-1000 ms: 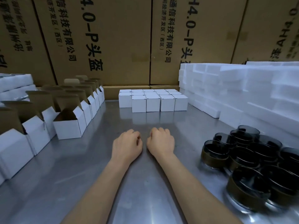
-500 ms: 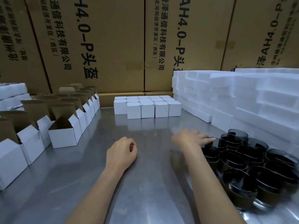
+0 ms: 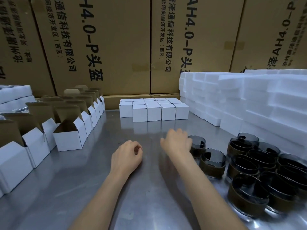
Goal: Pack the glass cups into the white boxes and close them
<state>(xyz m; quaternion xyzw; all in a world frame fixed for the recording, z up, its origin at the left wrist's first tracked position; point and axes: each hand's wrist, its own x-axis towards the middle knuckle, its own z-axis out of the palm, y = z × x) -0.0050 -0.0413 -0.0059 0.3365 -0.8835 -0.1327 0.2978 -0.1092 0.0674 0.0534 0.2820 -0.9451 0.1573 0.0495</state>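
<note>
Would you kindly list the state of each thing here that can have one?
Left hand: loosely curled, holding nothing, on the table.
Right hand: at the nearest glass cup; grip hidden.
Glass cups: upright, unpacked, clustered on the right.
Open white boxes: flaps up, none showing a cup inside.
Closed white boxes: shut, grouped at the back.
Foam blocks: stacked.

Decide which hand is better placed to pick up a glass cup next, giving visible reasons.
Right. The right hand is already against the nearest glass cup in the cluster on its side; the left hand rests curled on the table, farther away.
</note>
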